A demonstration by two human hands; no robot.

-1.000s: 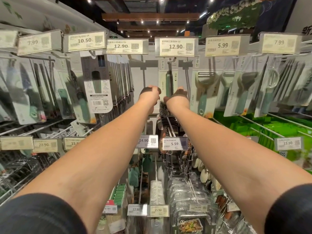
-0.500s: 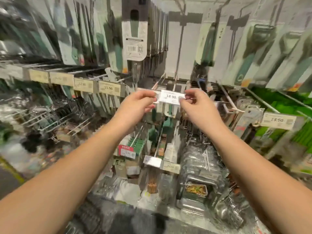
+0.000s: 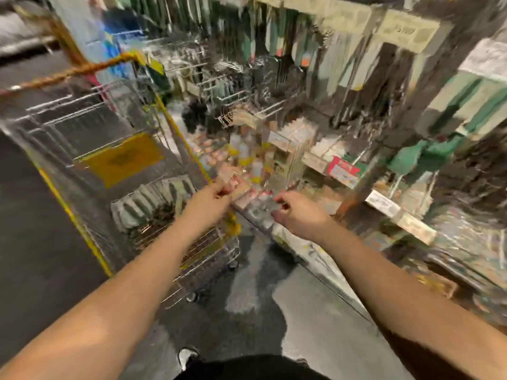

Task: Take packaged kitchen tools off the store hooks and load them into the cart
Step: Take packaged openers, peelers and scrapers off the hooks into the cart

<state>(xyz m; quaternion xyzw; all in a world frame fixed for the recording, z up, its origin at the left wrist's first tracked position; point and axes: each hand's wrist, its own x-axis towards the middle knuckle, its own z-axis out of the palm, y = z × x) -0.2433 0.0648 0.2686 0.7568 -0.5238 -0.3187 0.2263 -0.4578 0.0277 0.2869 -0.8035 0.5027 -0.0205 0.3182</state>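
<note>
Super blurry shot. Left hand (image 3: 212, 197) and right hand (image 3: 295, 212) both look curled, pinching see-through package (image 3: 253, 197) between them, just right of wire cart (image 3: 115, 171). Store shelves (image 3: 384, 204) beyond.

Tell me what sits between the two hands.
Head view: a blurred flat package spans from the left hand to the right hand; too smeared to identify.

Heavy motion blur smears nearly everything: the shelves (image 3: 343, 111) and cart (image 3: 90, 149) break into streaky, blocky patches, and no label is readable. The forearms are sharper than the hands (image 3: 211, 197). Light is even and warm, with pale glare on the dark floor (image 3: 247, 283). Wide-angle distortion bends the edges.
</note>
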